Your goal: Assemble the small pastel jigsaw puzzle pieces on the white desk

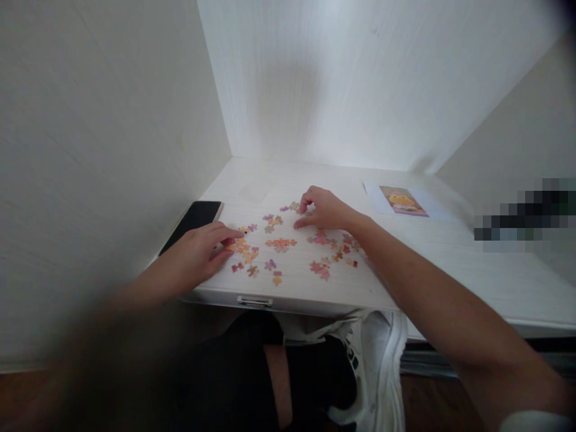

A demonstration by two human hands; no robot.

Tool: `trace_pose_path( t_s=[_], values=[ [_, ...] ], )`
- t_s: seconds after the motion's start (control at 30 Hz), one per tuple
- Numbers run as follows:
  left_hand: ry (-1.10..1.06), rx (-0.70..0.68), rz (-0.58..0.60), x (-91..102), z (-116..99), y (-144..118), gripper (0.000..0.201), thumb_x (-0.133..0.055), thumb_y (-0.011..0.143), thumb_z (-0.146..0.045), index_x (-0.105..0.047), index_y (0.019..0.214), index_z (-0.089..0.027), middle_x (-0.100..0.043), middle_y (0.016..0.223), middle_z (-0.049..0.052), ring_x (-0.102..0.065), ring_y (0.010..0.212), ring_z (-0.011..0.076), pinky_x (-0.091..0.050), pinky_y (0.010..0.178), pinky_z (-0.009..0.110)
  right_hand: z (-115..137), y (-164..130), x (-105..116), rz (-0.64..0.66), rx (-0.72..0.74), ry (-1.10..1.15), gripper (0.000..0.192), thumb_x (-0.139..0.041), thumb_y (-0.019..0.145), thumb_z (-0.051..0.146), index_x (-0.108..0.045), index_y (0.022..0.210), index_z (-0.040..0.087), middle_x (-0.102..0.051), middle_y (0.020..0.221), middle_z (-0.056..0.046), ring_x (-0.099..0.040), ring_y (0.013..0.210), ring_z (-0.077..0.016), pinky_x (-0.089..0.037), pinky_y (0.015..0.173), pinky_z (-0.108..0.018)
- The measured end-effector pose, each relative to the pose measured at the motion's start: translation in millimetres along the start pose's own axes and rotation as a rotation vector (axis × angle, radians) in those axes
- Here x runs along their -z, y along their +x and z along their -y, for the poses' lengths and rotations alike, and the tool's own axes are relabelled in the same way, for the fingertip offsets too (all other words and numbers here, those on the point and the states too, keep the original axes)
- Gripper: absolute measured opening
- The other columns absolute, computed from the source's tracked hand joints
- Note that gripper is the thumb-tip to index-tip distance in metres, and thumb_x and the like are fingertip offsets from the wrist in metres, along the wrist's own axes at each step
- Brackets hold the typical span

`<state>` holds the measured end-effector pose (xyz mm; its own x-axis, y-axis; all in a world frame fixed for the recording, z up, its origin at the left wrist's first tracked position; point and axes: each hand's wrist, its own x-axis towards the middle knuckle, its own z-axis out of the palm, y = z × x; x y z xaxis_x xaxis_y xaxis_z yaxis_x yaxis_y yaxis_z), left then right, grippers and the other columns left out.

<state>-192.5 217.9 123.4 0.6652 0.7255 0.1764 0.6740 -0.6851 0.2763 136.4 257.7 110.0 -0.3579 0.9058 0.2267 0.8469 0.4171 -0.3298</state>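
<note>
My left hand point(207, 249) rests at the left of the jigsaw pieces, index finger stretched out and thumb apart, over a cluster of yellow puzzle pieces point(245, 249). A gap shows between the thumb and curled fingers of my right hand point(327, 210), which is beside tan puzzle pieces point(294, 206) at the back. Between the hands lies a small joined strip of orange-pink puzzle pieces point(281, 244). Pink and red puzzle pieces point(320, 269) are scattered to the right, partly under my right forearm. Whatever lies beneath my left fingertips is hidden.
A dark phone point(191, 225) lies by the left wall. At the back right is a sheet with a printed picture point(404, 201) of a yellow figure. White panels enclose the white desk point(342, 294); a drawer handle point(254, 302) sits on its front edge.
</note>
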Motion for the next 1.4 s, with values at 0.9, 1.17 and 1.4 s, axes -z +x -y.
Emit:
trace_pose_path(
  t_s=[0.9,1.17,1.4],
  values=[
    [0.014,0.013,0.046,8.6,-7,0,0.033,-0.048,0.088,-0.026,-0.074,0.106,-0.018,-0.072,0.104,0.008,-0.067,0.087,0.0209,-0.051,0.081,0.033,5,4,-3,-0.263,0.118,0.091,0.024,-0.07,0.081,0.037,-0.064,0.071,0.016,-0.065,0.079,-0.005,-0.056,0.072,-0.0147,-0.042,0.071,-0.029],
    [-0.153,-0.034,-0.319,-4.1,-25,7,0.02,-0.06,0.089,-0.029,-0.076,0.098,-0.02,-0.073,0.098,0.005,-0.067,0.086,0.0173,-0.052,0.077,0.028,43,0,-6,-0.073,0.067,0.634,0.029,-0.072,0.078,0.042,-0.068,0.088,0.015,-0.069,0.076,-0.003,-0.059,0.068,-0.0121,-0.047,0.064,-0.027],
    [-0.314,-0.094,-0.362,-22.6,-53,22,0.015,-0.068,0.087,-0.029,-0.075,0.097,-0.02,-0.074,0.094,0.003,-0.067,0.085,0.0148,-0.052,0.076,0.026,59,-7,-9,0.305,0.162,0.934,0.023,-0.074,0.078,0.034,-0.07,0.091,0.015,-0.072,0.082,-0.003,-0.061,0.071,-0.0105,-0.049,0.066,-0.026]
  ],
)
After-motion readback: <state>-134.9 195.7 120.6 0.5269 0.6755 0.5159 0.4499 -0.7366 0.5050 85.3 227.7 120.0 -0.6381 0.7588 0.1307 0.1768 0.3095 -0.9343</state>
